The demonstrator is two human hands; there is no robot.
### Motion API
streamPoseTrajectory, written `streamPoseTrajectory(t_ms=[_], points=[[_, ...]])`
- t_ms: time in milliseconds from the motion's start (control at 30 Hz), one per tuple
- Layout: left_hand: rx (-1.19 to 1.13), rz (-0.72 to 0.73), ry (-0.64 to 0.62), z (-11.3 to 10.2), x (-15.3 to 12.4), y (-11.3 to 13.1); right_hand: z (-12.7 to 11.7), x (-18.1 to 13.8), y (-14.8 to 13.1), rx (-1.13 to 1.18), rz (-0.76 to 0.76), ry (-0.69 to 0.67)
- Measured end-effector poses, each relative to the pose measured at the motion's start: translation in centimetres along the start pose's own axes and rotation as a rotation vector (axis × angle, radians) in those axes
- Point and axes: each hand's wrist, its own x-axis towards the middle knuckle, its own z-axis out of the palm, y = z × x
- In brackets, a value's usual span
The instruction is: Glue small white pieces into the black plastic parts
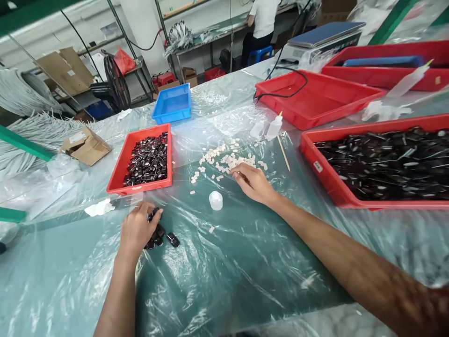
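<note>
- Left hand curled over black parts on the table; grip unclear.
- Right hand reached white chips; couldn't tell if gripping.
- Such small chips probably wanted a light pinch.

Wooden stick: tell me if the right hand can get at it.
Probably yes: the wooden stick lies near the right hand, with nothing tall between them on the plastic sheet.

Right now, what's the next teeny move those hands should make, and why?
Maybe the right hand should lift one pale piece, if its grip doesn't hold one; I can't tell. It is at the edge of the scattered pale pieces, so one seems easy to reach, while the left hand is at the small black parts.
</note>
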Motion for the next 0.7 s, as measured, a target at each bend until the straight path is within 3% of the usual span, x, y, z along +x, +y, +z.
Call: streamPoseTrajectory(t_ms=[200,333,433,567,700], points=[[-0.008,-0.067,-0.057,2.0,1.1,-0.9,-0.1,-0.4,-1.5,-0.014,-0.096,-0.246],[0.030,-0.112,-0.012,2.8,1.4,-1.5,-0.3,-0.6,-2.4,-0.074,-0.120,-0.344],[-0.029,-0.066,0.040,2.9,1.2,-1.3,0.0,-0.8,-3.0,-0.052,-0.112,-0.416],[-0.350,0.059,0.098,3.0,0.6,0.2,1.0,-1.0,-3.5,-0.006,-0.068,-0.450],[-0.741,0.081,0.004,3.2,-0.2,1.9,1.9,-1.2,-4.0,0.048,-0.009,-0.442]])
